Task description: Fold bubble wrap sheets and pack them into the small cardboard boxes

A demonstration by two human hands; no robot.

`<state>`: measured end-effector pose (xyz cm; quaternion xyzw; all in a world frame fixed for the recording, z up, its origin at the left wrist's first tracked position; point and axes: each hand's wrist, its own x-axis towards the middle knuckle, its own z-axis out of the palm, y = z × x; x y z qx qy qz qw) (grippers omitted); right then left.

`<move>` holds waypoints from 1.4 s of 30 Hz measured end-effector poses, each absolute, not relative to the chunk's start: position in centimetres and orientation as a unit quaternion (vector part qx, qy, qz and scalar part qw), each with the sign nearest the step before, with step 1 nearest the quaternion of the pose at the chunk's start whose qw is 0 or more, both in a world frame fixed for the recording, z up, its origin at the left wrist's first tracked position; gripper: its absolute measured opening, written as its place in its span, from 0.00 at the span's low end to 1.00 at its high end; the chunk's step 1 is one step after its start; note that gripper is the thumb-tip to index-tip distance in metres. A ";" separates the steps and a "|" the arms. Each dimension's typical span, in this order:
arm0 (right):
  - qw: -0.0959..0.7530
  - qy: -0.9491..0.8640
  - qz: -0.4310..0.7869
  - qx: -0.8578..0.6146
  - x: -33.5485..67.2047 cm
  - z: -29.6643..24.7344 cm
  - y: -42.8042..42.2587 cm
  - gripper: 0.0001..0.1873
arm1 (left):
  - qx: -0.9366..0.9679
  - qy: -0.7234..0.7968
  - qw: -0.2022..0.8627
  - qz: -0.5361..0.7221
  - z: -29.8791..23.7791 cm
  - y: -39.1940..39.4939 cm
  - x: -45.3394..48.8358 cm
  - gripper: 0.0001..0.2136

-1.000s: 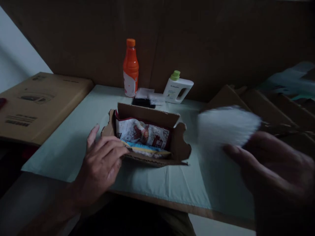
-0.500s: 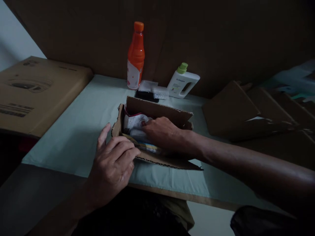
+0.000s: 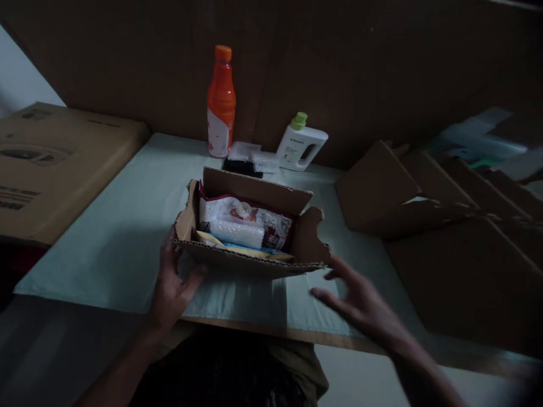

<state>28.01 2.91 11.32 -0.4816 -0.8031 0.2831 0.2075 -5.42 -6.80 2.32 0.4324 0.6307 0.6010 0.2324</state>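
Observation:
An open, torn cardboard box [image 3: 254,265] sits in the middle of the pale green table cover [image 3: 127,237]. Inside it lie a red and white snack packet [image 3: 271,223], a small white wrapped packet [image 3: 237,233] on top, and flat blue and yellow items along the near wall. My left hand [image 3: 172,285] is under the box's near left corner, fingers curled against its bottom and thumb up beside the wall. My right hand [image 3: 360,302] hovers just right of the box's near right corner, fingers spread, holding nothing.
An orange bottle [image 3: 220,104] and a white bottle with a green cap [image 3: 299,144] stand at the back wall, with clear bags and a black item [image 3: 241,167] before them. A large closed carton [image 3: 55,164] lies left. Flattened cardboard boxes [image 3: 424,203] are stacked right.
My right hand carried a white packet into the box, left it there and drew back out to the right. My left hand slid from the box's rim to under its left corner.

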 end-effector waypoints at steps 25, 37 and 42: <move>0.420 -0.553 0.139 -0.706 41.4 3.7 -10.4 0.23 | 0.692 0.383 0.459 0.405 1.6 7.9 19.4 0.31; 0.471 -0.566 0.088 -0.671 42.1 -2.3 -8.5 0.33 | 0.742 0.349 0.441 0.365 -2.4 5.9 27.3 0.46; 0.443 -0.581 0.086 -0.677 42.4 -1.3 -8.6 0.26 | 0.769 0.324 0.448 0.322 -2.4 7.3 26.1 0.41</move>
